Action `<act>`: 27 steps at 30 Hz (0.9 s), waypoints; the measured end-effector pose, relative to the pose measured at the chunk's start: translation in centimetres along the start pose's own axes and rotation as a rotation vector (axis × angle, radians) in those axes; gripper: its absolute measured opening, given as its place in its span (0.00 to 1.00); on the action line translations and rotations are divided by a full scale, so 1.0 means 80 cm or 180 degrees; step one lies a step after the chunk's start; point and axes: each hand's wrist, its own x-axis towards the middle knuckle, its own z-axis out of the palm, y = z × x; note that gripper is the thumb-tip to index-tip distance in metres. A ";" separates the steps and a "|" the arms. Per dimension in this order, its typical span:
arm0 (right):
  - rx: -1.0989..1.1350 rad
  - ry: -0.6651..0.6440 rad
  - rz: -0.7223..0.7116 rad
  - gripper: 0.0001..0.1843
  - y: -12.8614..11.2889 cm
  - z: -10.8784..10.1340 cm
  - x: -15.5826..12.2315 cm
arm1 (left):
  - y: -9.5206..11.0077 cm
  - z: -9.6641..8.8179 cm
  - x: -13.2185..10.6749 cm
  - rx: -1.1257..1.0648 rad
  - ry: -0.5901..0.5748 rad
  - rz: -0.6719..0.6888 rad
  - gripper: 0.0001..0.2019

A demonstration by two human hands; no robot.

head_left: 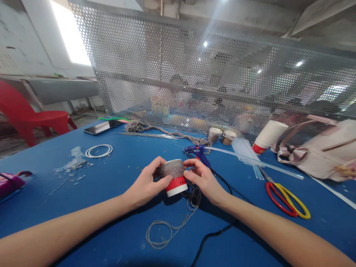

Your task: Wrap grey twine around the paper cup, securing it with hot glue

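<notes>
Above the blue surface (111,222), the left hand (151,180) grips a tilted red-and-white paper cup (177,183) part-wrapped in gray cord (172,169); the right hand (203,181) half-curls beside it, grip unclear.

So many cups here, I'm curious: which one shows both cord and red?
The cup between the left hand and right hand: grey cord above a red band. The two small cups show no red; the stacked cups show no cord.
</notes>
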 end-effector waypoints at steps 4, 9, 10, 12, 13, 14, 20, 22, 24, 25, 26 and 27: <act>0.0257 -0.0278 0.0117 0.28 0.003 0.000 0.001 | -0.004 -0.003 0.001 -0.0051 -0.0035 0.0208 0.08; 0.0631 -0.0561 0.0263 0.41 0.007 0.008 0.000 | -0.016 -0.004 0.001 0.0285 -0.0174 0.0594 0.10; 0.0625 -0.0588 0.0241 0.41 0.007 0.010 -0.001 | -0.018 -0.004 0.001 0.0378 -0.0166 0.0714 0.10; 0.0465 -0.0497 0.0126 0.40 0.008 0.012 -0.003 | -0.019 -0.002 0.001 0.0577 -0.0055 0.0935 0.11; 0.0336 -0.0386 0.0057 0.39 0.009 0.013 -0.004 | -0.019 -0.002 0.001 0.0694 0.0045 0.1013 0.12; 0.0192 -0.0256 -0.0004 0.39 0.010 0.013 -0.004 | -0.019 -0.001 0.002 0.0813 0.0161 0.1084 0.13; -0.0714 0.0249 -0.0362 0.39 0.025 0.010 -0.001 | -0.016 0.009 -0.001 0.1373 0.0349 0.1549 0.19; -0.0777 0.0238 -0.0473 0.39 0.028 0.011 -0.001 | -0.016 0.012 -0.002 0.1419 0.0400 0.1653 0.21; -0.0732 0.0162 -0.0520 0.39 0.029 0.012 -0.001 | -0.017 0.014 -0.002 0.1390 0.0438 0.1679 0.20; -0.0715 0.0116 -0.0528 0.39 0.030 0.012 -0.001 | -0.017 0.015 -0.002 0.1367 0.0433 0.1675 0.19; -0.0719 0.0073 -0.0532 0.39 0.029 0.012 -0.002 | -0.017 0.015 -0.002 0.1348 0.0416 0.1660 0.18; -0.0757 0.0038 -0.0535 0.39 0.029 0.012 -0.002 | -0.017 0.014 -0.002 0.1336 0.0395 0.1634 0.16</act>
